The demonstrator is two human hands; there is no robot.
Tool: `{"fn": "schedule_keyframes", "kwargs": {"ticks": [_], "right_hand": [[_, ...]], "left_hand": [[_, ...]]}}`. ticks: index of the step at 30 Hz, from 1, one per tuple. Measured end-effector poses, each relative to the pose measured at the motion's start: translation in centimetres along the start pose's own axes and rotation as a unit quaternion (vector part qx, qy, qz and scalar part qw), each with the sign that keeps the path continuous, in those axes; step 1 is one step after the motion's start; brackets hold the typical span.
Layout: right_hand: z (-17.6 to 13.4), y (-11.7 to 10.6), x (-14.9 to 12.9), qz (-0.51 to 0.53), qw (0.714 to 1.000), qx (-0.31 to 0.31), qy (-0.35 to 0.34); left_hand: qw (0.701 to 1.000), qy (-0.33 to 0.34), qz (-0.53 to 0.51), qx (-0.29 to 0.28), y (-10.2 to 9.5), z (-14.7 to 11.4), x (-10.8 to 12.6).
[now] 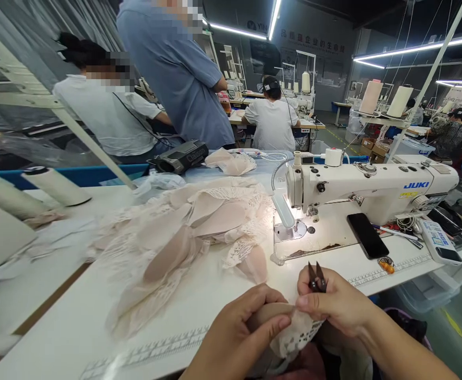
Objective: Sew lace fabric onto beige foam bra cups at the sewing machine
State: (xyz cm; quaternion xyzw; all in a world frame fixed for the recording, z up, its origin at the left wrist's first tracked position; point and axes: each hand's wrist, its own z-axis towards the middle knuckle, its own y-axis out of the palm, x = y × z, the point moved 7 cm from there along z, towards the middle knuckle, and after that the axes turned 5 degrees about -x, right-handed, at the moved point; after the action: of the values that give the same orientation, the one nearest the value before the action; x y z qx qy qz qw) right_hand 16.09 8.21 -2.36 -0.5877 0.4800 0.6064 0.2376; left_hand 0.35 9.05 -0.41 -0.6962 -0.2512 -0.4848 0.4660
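Note:
At the table's front edge, my left hand is closed around a beige lace piece that looks like a bra cup, its thumb pressed along the upper edge. My right hand keeps a pair of thread snips in its curled fingers, blades pointing up and apart. Its thumb and finger also pinch the lace piece's top edge, beside my left fingers. Beyond my hands lies a heap of beige lace bra pieces with smooth padded cups. The lower part of the held piece hangs over my lap, partly hidden.
A white JUKI sewing machine stands right of the heap, its lamp lit. A black phone, an orange-and-metal item and a control box lie on the right. Thread cones stand left. Several people work beyond; one stands.

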Motion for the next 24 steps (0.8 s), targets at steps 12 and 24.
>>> {"fn": "schedule_keyframes", "kwargs": {"ticks": [12, 24], "right_hand": [[-2.3, -4.3, -4.2, -0.499, 0.772, 0.278, -0.279], [-2.3, -2.0, -2.5, -0.402, 0.889, 0.136, -0.171]], "left_hand": [[0.989, 0.001, -0.128, 0.077, -0.5, -0.4, 0.9], [0.944, -0.087, -0.289, 0.135, -0.4, -0.5, -1.3]]}}
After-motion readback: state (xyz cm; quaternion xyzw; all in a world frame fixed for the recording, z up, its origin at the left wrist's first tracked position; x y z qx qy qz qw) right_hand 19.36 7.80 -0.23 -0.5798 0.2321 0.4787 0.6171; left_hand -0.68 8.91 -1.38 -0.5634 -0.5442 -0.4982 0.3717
